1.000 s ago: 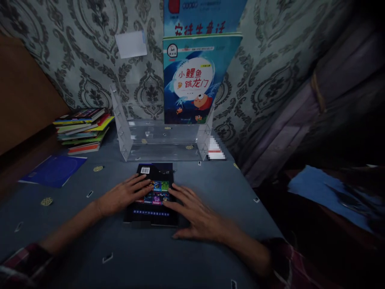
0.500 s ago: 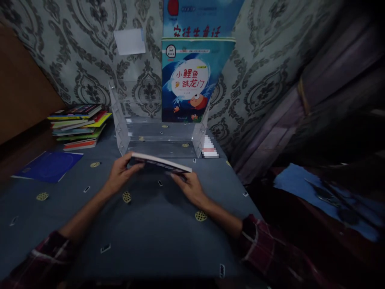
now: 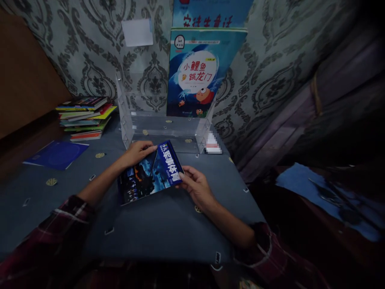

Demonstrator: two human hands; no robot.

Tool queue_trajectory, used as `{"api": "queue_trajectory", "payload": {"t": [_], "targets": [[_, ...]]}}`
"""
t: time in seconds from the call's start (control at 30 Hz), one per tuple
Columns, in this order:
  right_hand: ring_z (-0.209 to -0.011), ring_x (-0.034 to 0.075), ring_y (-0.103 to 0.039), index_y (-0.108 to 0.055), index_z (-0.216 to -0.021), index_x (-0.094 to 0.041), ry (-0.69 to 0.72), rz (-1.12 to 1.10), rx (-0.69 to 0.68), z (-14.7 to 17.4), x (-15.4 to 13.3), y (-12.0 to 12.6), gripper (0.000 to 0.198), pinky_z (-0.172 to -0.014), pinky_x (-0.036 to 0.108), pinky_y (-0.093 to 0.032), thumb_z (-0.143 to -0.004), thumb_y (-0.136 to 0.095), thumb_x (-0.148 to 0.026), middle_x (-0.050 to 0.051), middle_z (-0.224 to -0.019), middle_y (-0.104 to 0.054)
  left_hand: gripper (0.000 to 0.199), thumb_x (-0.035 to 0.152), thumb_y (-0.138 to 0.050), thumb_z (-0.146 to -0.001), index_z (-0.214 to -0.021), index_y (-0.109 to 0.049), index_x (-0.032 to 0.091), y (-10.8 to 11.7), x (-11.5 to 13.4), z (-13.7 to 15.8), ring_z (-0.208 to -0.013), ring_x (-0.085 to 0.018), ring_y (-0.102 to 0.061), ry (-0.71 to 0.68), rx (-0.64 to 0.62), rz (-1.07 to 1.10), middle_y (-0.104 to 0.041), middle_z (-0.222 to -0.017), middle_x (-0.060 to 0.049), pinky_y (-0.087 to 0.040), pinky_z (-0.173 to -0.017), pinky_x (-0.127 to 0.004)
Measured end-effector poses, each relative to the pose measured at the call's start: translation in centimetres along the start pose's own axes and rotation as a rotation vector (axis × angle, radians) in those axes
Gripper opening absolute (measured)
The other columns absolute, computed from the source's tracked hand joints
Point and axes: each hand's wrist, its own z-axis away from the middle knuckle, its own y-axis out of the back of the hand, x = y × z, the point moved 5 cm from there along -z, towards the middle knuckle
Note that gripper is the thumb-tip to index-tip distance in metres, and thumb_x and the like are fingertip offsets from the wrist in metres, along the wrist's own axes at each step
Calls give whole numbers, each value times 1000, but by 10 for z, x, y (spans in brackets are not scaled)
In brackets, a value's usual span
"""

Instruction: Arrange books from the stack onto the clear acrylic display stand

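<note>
A dark blue book (image 3: 147, 176) with white Chinese lettering is turned sideways, its cover facing up, low over the table in front of me. At its upper left edge, my left hand (image 3: 140, 152) is closed on it, thumb lying along the cover. My right hand (image 3: 195, 184) grips the right edge near the lettering, thumb on top. Just beyond the book stands a clear acrylic rack (image 3: 168, 138). In the rack's right half, a blue picture book (image 3: 194, 76) with a red fish leans upright, and another blue book (image 3: 210, 12) shows above and behind it.
Several books lie in a stack (image 3: 86, 120) at the back left. A flat blue booklet (image 3: 57, 154) rests in front of them. Right of the rack is a blurred white item (image 3: 213, 143). The patterned tablecloth (image 3: 150, 233) ends at the right, near a dark curtain (image 3: 282, 120).
The book was held edge-on; now it is tilted and turned so its front cover shows. Both hands still hold it. The view has shifted slightly, moving the rack and stack right and up.
</note>
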Motion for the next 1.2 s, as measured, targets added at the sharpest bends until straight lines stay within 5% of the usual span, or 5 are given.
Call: {"api": "queue_trajectory", "payload": {"t": [0.23, 0.47, 0.8, 0.97, 1.2], "targets": [[-68, 14, -63, -65, -116, -21, 163, 594, -2, 5, 7, 22, 38, -63, 27, -52, -82, -72, -36, -2, -79, -66, 46, 60, -51, -90, -67, -54, 20, -43, -31, -3, -56, -13, -46, 51, -216, 65, -48, -60, 3, -35, -53, -25], [-90, 20, -63, -70, -113, -23, 302, 1116, -54, 13, -2, 18, 24, -79, 34, -53, -90, -66, -22, 4, -98, -64, 24, 39, -54, -97, -102, -67, 20, -48, -23, 4, -91, -23, -60, -72, -41, -389, -64, -95, -5, -47, -82, -35], [-118, 27, -60, -54, -138, -21, 515, 1108, -143, -17, -3, 24, 43, -104, 52, -49, -97, -45, -16, 12, -128, -67, 32, 37, -39, -107, -128, -56, 20, -91, 17, 35, -144, -27, -45, -280, -149, -481, -55, -151, -13, -37, -116, -51], [-128, 26, -58, -47, -146, -21, 473, 1053, -159, -36, 5, 29, 49, -112, 55, -45, -97, -41, -16, 13, -137, -64, 34, 37, -40, -107, -131, -54, 18, -100, 11, 32, -147, -27, -43, -262, -157, -537, -53, -154, -14, -33, -121, -54], [-128, 25, -60, -49, -145, -21, 470, 1072, -168, -38, 9, 31, 46, -112, 53, -46, -100, -38, -17, 13, -135, -65, 33, 28, -42, -106, -130, -64, 20, -109, 23, 50, -140, -28, -52, -451, -131, -618, -65, -140, -13, -34, -118, -56]]}}
